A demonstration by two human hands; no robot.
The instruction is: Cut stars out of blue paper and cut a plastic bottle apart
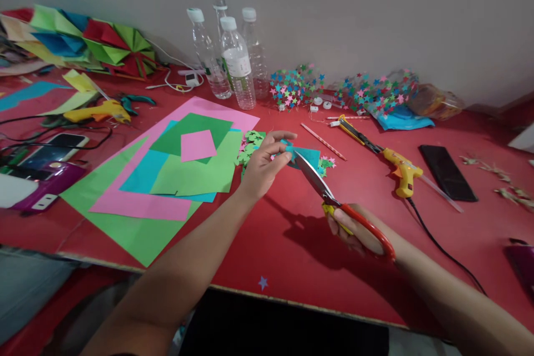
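My left hand (265, 166) pinches a small teal paper piece (288, 147) between thumb and fingers. Red-handled scissors (359, 222) are in my right hand (354, 231), with their blades pointing up and left to the teal paper by my left fingertips. A yellow part shows at the scissors' other handle. Beyond the blades a larger teal sheet (309, 157) lies on the table. Green paper cutouts (249, 147) lie behind my left hand, and pink and green stars (326, 164) lie right of the teal sheet.
Stacked coloured sheets (142, 233) lie at the left. Plastic bottles (237, 67) stand at the back beside star-filled bags (296, 86). A yellow glue gun (403, 169), a cutter (354, 132) and a black phone (447, 172) are at the right. A blue star (262, 282) lies near the front edge.
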